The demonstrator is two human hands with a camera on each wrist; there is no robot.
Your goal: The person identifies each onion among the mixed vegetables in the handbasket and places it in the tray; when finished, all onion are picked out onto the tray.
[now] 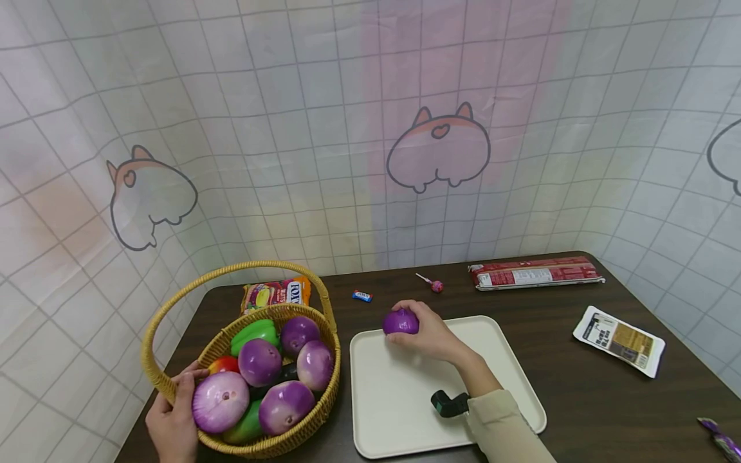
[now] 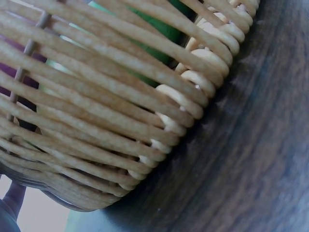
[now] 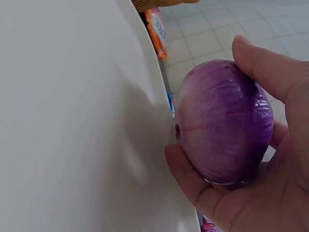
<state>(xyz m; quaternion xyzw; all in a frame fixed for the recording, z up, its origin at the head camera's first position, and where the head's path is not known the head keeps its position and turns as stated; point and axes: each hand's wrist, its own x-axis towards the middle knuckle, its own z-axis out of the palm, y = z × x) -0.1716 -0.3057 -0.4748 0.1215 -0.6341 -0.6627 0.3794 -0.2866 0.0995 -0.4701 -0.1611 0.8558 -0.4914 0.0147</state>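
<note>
left hand (image 1: 173, 418) on basket (image 1: 173, 386) rim; right hand (image 1: 431, 334) grips onion (image 1: 400, 321)

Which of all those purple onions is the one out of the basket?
The purple onion gripped in the right hand, at the far edge of the white tray. The other onions lie in the woven wicker basket.

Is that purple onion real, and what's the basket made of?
The round purple onion in the right hand looks like glossy plastic: smooth, even shine, though real cannot be ruled out. The tan woven basket looks like wicker or rattan: matte strands woven over and under.
</note>
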